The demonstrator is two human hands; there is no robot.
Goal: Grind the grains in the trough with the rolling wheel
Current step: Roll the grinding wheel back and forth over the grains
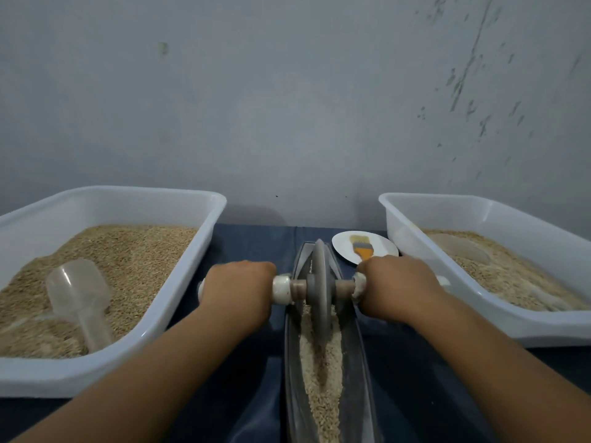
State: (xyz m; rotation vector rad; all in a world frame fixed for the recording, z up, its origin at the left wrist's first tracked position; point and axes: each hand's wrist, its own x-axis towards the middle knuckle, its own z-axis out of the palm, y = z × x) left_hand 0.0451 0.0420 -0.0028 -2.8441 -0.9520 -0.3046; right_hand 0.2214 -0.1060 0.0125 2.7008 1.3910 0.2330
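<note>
A long grey boat-shaped trough (291, 362) runs from the near edge toward the wall in the middle of the view. Pale grains (323, 378) lie along its bottom. A grey rolling wheel (319, 276) stands upright in the trough's far half, with a wooden axle and white-wrapped handles sticking out to each side. My left hand (238, 290) grips the left handle. My right hand (396, 287) grips the right handle. The wheel's lower rim sits in the grains.
A white tub (198, 251) of brown grain with a clear plastic scoop (80, 295) stands on the left. A second white tub (415, 251) of paler grain stands on the right. Behind the trough, a white plate (343, 247) carries an orange-handled brush (363, 249). A grey wall rises close behind.
</note>
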